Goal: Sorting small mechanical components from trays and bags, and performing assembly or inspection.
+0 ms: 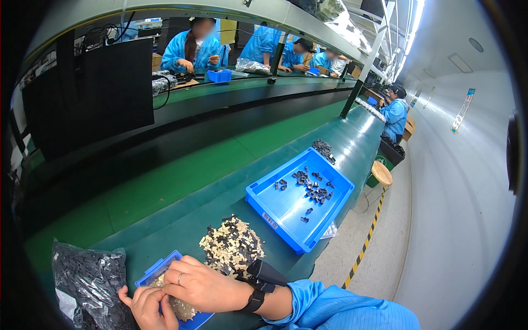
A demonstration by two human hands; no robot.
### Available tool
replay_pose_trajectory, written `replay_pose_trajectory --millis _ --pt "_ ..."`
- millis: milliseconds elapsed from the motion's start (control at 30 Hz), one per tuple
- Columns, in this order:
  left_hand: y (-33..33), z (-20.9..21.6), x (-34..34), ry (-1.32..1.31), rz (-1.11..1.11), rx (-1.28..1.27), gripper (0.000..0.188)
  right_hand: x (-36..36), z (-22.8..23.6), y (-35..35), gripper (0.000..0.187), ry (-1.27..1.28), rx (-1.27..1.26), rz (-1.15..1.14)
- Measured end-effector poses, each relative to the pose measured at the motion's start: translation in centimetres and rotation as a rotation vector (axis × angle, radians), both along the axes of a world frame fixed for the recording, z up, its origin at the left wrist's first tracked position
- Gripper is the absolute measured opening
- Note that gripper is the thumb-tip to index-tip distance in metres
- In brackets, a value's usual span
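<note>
At the lower left, my left hand (147, 309) and my right hand (204, 285) meet over a small blue bin (199, 322). Small, pale, shiny metal-coloured pieces (184, 309) fill part of it. The fingertips of both hands are pinched close together; whatever lies between them is hidden. My right hand wears a ring, and a black strap with a black device (264, 276) sits on that wrist. Just beyond my right hand lies a loose pile of small cream and black pieces (234, 245). A clear bag of black parts (91, 283) rests left of my left hand.
A large blue tray (275, 223) holds scattered small black parts (316, 190). Past it lies a heap of dark parts (324, 149) on the green table (181, 236). A wooden-topped stool (382, 172) stands at the right. Several people in blue work across the bench.
</note>
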State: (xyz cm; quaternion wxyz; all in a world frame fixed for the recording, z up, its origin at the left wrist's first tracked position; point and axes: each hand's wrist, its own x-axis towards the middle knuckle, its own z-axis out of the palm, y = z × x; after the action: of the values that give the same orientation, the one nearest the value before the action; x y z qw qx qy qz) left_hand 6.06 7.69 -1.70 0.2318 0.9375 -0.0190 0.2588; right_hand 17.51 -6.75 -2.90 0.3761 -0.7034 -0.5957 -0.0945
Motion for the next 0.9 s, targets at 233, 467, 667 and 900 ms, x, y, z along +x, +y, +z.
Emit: replay_pose_trajectory --millis 233,467,667,900 --pt "-0.11 0.47 -0.04 0.002 0.013 -0.046 0.007 -0.19 0.05 0.15 0.017 0.044 0.079 -0.029" --pt "-0.06 0.53 -0.02 -0.033 -0.013 -0.04 0.006 -0.08 0.36 0.06 0.016 0.062 0.088 0.02" --pt "-0.11 0.23 -0.03 -0.031 -0.011 -0.056 0.007 0.05 0.32 -0.03 0.016 0.103 0.043 0.031" --pt "0.2 0.01 -0.13 -0.057 -0.037 -0.02 0.008 0.4 0.07 -0.14 0.016 0.165 0.014 0.076"
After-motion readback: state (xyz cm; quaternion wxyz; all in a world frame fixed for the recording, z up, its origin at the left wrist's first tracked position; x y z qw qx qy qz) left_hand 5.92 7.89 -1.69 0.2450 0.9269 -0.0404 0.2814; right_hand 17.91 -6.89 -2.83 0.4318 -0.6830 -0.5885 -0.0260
